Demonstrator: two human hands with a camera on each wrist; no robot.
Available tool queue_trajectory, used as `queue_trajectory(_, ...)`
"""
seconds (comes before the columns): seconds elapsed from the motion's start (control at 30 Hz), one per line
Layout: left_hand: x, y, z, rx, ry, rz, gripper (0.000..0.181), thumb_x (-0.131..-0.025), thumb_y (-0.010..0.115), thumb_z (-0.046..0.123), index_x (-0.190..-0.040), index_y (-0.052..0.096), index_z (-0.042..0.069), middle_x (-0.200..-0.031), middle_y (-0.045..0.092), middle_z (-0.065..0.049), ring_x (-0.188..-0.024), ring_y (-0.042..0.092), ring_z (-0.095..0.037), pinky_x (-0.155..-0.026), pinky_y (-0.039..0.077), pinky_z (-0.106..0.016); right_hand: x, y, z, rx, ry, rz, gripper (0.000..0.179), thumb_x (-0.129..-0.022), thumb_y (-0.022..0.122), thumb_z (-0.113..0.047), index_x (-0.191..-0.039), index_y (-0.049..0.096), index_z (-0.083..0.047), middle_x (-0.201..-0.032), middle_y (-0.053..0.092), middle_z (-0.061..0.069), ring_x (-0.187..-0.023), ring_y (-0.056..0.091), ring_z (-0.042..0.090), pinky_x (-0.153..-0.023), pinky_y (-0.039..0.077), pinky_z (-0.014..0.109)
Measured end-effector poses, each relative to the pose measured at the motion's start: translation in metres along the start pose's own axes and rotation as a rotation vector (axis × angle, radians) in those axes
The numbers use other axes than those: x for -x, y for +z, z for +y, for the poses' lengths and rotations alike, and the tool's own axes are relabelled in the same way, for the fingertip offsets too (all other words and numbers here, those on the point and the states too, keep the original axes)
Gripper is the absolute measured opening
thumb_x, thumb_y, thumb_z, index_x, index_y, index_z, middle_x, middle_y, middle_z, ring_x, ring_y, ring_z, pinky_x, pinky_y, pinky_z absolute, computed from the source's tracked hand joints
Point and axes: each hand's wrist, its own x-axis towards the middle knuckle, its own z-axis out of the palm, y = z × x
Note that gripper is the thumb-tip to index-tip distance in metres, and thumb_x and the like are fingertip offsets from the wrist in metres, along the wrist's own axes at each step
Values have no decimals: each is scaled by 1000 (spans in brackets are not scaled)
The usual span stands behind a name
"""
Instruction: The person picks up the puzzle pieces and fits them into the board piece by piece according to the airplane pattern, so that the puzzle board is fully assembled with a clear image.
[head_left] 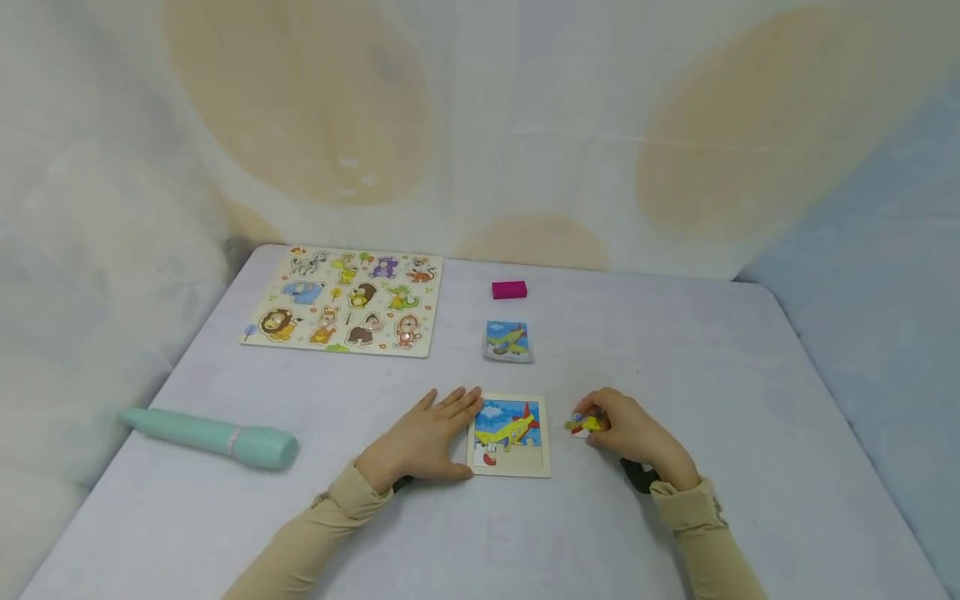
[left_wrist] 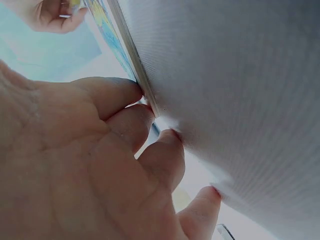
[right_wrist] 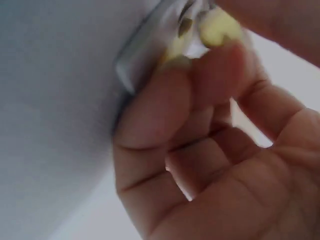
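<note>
An airplane jigsaw in a wooden tray (head_left: 546,458) lies on the table, its upper part filled and its lower part mostly bare wood, with one small red-and-white piece (head_left: 490,459) at the lower left. My left hand (head_left: 423,439) lies spread along the tray's left side; in the left wrist view its fingertips (left_wrist: 132,91) touch the tray's edge. Just right of the tray, my right hand (head_left: 633,432) pinches jigsaw pieces (head_left: 579,427) with yellow, red and blue print, low over the table. In the right wrist view, curled fingers partly hide these pieces (right_wrist: 220,29).
Behind the tray lies a small airplane picture card (head_left: 507,342), with a magenta block (head_left: 509,290) farther back. An animal puzzle board (head_left: 341,302) occupies the back left. A mint-green toy microphone (head_left: 213,436) lies at the left.
</note>
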Motion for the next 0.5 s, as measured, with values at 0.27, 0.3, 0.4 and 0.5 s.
queue_trajectory(0.27,0,0,-1,4,-1,1,97,-79,70,53,-153,26,8,-163,20,-3,-151,18,-24,-120,16,-56,-7,1,-8,8,-19,-17,14,-94,60,-10,-101,67,0,-87,61,3,-73,49,12,-62,42,23)
queue_trajectory(0.3,0,0,-1,4,-1,1,97,-79,70,53,-153,26,9,-163,20,-3,-151,18,-24,-120,17,-56,-9,2,-12,-4,-28,-34,14,-95,59,-11,-101,67,-1,-86,62,3,-73,50,11,-61,43,22)
queue_trajectory(0.4,1,0,0,3,-4,0,97,-79,70,53,-154,26,9,-163,20,-3,-151,18,-24,-120,17,-56,-16,4,-28,-56,-60,-97,11,-92,63,-11,-99,67,-4,-83,62,1,-73,52,12,-61,44,22)
queue_trajectory(0.5,1,0,0,7,-7,-1,97,-79,70,53,-154,26,9,-163,20,-3,-151,19,-24,-120,17,-56,-24,9,-44,-94,-100,-185,6,-88,68,-9,-93,66,-8,-78,61,-1,-71,53,11,-62,45,20)
